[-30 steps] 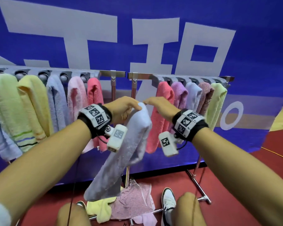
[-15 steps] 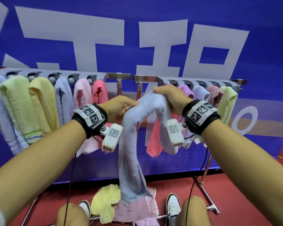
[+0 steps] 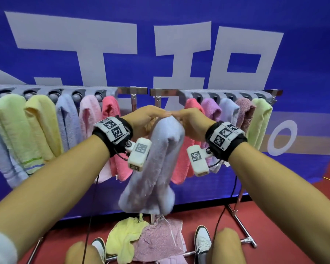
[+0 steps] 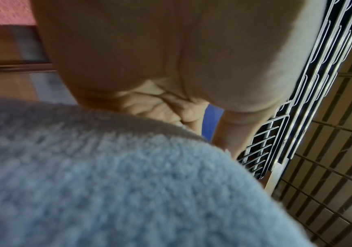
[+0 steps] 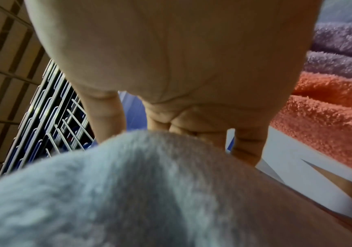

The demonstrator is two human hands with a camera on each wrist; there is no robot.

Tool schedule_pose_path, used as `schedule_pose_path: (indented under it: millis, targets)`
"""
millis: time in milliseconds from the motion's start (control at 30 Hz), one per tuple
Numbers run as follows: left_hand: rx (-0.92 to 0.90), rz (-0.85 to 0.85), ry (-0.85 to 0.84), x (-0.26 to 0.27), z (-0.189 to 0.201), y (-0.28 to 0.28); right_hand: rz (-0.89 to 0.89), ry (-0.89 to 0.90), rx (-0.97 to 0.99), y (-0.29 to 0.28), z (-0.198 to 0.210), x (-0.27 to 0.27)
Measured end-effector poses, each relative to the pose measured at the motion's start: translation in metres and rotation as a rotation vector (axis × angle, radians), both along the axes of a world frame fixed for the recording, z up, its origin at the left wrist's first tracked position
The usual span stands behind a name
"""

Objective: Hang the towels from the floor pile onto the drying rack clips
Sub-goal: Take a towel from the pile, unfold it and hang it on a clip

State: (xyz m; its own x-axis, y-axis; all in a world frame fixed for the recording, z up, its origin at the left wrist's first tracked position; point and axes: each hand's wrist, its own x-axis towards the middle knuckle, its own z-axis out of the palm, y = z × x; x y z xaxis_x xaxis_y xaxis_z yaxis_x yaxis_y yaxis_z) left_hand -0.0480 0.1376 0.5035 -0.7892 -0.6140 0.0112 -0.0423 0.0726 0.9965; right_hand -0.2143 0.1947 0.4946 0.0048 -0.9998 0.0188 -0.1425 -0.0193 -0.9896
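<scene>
Folded double and pinched at its crest by the left hand (image 3: 143,121) and right hand (image 3: 193,123), fingers curled round it below the drying rack (image 3: 139,90), the lavender towel (image 3: 156,166) is judged soft, light and limp, best held at the fold.

Towels are hanging along both ends of the drying rack (image 3: 133,90); a held towel (image 3: 156,168) is dangling before its middle — a floor pile (image 3: 147,242) is lying below.

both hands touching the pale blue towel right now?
Touching. In the head view the left hand and right hand both pinch the folded top of the pale blue towel; it hangs from them.
</scene>
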Motion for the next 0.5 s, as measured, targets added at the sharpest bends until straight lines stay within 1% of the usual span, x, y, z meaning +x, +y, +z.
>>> schedule_pose_path:
  millis: [133,267,400,500]
  targets:
    - [0.064,0.0,0.037,0.0,-0.005,-0.008,0.09,-0.052,0.036,0.005,0.009,-0.012]
    - [0.102,0.016,0.082,-0.016,-0.005,-0.004,0.094,-0.024,0.032,0.011,0.013,-0.025]
    - [0.149,0.019,0.101,-0.043,-0.006,0.002,0.108,-0.11,0.049,0.023,0.011,-0.051]
    - [0.154,-0.014,0.102,-0.069,-0.008,0.007,0.049,-0.144,0.041,0.031,0.01,-0.077]
